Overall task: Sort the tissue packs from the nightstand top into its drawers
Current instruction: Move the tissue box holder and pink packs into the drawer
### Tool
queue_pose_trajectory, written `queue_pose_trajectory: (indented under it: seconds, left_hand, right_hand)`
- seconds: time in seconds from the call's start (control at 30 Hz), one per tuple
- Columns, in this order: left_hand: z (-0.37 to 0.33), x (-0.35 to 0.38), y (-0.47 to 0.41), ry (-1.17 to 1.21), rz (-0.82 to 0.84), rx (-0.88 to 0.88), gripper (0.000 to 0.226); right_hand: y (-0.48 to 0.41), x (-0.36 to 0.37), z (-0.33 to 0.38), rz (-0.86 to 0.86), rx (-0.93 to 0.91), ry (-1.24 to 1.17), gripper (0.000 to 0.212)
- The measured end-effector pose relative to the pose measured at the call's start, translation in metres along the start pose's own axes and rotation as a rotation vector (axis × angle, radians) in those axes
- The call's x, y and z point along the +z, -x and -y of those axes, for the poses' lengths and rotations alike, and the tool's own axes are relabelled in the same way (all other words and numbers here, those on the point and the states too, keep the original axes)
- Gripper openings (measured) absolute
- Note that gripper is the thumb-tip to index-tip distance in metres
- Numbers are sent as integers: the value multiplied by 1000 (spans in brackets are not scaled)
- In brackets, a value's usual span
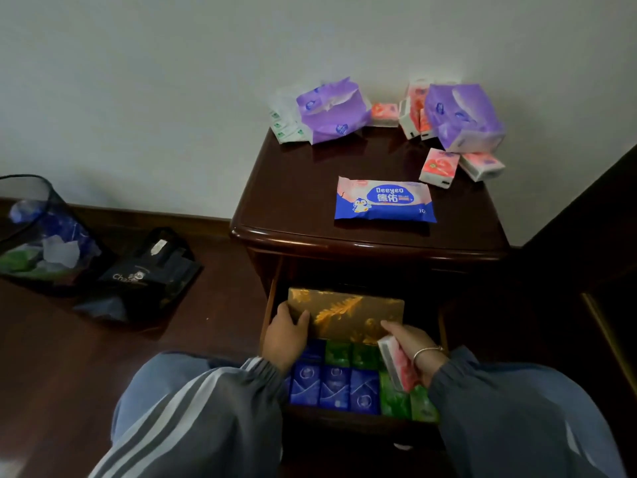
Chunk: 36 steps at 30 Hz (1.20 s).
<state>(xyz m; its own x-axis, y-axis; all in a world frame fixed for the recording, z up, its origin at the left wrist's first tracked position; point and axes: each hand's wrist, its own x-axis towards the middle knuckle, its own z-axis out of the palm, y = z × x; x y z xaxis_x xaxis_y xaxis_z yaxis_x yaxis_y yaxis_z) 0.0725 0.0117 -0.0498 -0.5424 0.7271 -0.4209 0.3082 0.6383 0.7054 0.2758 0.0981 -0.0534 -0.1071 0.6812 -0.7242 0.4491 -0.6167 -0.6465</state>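
Putting-away step. R hand grips a pink pack just over the open drawer, by the green packs. L hand holds the gold box by its corner, prob. to make room. Next: find a gap & slip it in. More packs wait on the nightstand top.

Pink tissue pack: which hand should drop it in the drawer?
Right. The right hand grips the pink pack over the open drawer; the left hand holds the gold box.
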Motion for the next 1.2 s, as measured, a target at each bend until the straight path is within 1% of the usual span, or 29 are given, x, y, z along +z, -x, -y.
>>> queue_pose_trajectory:
  seconds: [0.13, 0.2, 0.27, 0.3, 0.4, 0.5, 0.57, 0.63, 0.7, 0.83, 0.93, 1.07, 1.2]
  left_hand:
    - [9, 5, -6, 41, -45, 12, 35]
    - [13, 5, -10, 27, -53, 30, 34]
    - [16, 6, -13, -14, -52, 46, 34]
    - [17, 6, -15, -38, -56, 50, 35]
    - [20, 6, -20, -94, -42, 32, 44]
    - [20, 2, -25, -3, 20, 24, 46]
    - [21, -1, -28, 25, 57, 30, 53]
    - [20, -5, -30, 31, 101, 24, 67]
    - [19, -9, -32, 89, 164, -9, 75]
    - [14, -16, -36, 205, 255, -105, 76]
    - [11, -15, -36, 281, 264, -108, 77]
    - [13, -8, -37, 365, 254, -80, 82]
    - [22, 0, -44, 462, 211, -74, 80]
  right_hand:
    - [-8, 9, -4, -51, -150, 136, 35]
    - [-12, 9, -7, -56, -200, 222, 25]
    - [-14, 9, -10, -51, -240, 225, 14]
    - [-14, 10, -11, -37, -256, 206, 15]
    - [-14, 8, -12, 10, -269, 177, 31]
    - [-15, 4, -10, 34, -234, 211, 48]
    - [-15, 1, -5, 53, -221, 239, 51]
    - [-16, 0, -1, 73, -218, 238, 46]
    - [-14, -2, 2, 84, -216, 216, 42]
    - [-9, -5, 5, 92, -247, 186, 28]
    - [-10, -3, 6, 99, -261, 156, 27]
    - [-18, -1, 9, 128, -253, 78, 38]
    - [-27, 5, 7, 143, -238, 48, 65]
